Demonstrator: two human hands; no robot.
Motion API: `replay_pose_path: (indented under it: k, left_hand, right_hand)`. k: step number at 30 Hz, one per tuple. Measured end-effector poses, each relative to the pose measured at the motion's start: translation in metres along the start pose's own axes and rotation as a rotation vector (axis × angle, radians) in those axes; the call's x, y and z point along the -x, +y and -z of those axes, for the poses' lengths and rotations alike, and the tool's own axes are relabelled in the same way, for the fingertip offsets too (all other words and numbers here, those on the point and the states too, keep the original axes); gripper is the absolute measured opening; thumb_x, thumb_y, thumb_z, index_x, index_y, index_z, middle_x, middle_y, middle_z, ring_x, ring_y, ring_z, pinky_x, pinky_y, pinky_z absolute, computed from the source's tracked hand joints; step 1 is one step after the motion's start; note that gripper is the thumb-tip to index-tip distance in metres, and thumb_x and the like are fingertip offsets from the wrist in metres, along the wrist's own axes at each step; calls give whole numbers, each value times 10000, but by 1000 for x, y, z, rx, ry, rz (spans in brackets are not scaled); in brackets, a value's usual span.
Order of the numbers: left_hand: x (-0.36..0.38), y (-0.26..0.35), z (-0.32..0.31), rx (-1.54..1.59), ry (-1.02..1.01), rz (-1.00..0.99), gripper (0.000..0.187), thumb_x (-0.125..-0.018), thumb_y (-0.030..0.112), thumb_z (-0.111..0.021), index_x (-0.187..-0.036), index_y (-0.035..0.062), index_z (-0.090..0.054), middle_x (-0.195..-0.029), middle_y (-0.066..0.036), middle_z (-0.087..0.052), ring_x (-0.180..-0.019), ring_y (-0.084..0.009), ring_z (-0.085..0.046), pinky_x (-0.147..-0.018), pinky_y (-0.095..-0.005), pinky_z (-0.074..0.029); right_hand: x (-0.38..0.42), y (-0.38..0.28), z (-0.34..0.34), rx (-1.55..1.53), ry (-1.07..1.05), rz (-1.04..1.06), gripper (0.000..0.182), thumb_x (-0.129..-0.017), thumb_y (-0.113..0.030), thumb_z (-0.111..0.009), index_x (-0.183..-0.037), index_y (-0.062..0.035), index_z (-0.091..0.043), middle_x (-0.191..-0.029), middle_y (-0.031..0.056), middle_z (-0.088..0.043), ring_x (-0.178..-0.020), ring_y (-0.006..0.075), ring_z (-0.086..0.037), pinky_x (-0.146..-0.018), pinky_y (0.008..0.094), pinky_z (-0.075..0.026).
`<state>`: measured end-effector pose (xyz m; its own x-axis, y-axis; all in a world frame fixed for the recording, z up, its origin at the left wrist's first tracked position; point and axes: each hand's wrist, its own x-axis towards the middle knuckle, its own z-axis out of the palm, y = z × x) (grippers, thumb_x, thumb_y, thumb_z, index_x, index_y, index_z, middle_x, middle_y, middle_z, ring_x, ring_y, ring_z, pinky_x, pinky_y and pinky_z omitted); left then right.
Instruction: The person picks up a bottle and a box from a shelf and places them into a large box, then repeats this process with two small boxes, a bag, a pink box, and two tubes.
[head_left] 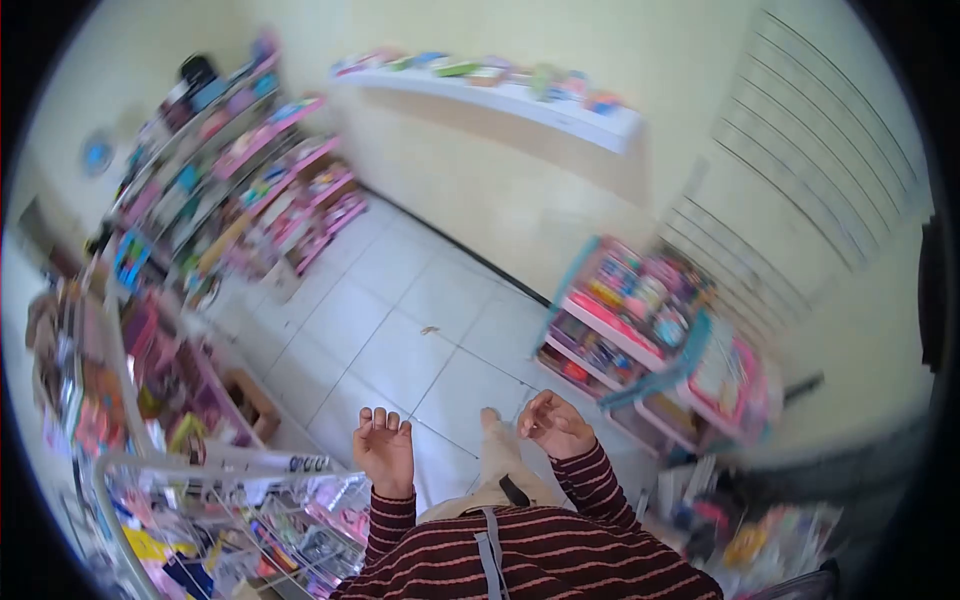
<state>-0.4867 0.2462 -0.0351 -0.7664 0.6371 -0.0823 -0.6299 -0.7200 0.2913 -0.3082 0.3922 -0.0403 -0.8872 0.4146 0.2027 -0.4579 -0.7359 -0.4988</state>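
- Both hands are held out in front of the body, well apart, above the tiled floor.
- The left hand is raised with its fingers loosely bent; nothing is seen to be held in its grip.
- The right hand is half curled, thumb towards fingers; no object can be made out in its grip, and no surface is seen to be touched.
- At the near left, closest to the left hand, a white wire basket is filled with small packets; the print on them is too blurred to be read.
- To the right, beyond the right hand, a pink and teal drawer unit is stacked with small colourful goods.
- The packets are judged to be light, slick and easily creased, best pinched at an edge.
- The basket is judged to be stiff, and best held by its rim.
- The drawer unit is probably heavy when loaded, and best taken by its frame.
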Motion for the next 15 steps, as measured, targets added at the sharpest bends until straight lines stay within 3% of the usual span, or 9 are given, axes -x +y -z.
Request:
replay_pose_path:
  k: [6,15]
  left_hand:
    - [-73,28,20,69,121,-231,74,-727,96,-429,-791,94,-466,-668,-8,-447,-627,-143,-431,-581,-268,-360]
    - [-171,73,37,48,347,-661,69,-747,120,-429,-802,106,-467,-678,5,-472,-623,-126,-439,-565,-260,-357]
  right_hand:
    - [-156,4,45,-40,-26,-224,320,-700,-176,-543,-954,-15,-434,-780,132,-487,-752,225,-465,-683,317,-364]
    - [-369,40,82,-32,-204,-526,279,-723,-164,-520,-942,-16,-433,-844,110,-487,-768,189,-471,-688,292,-384]
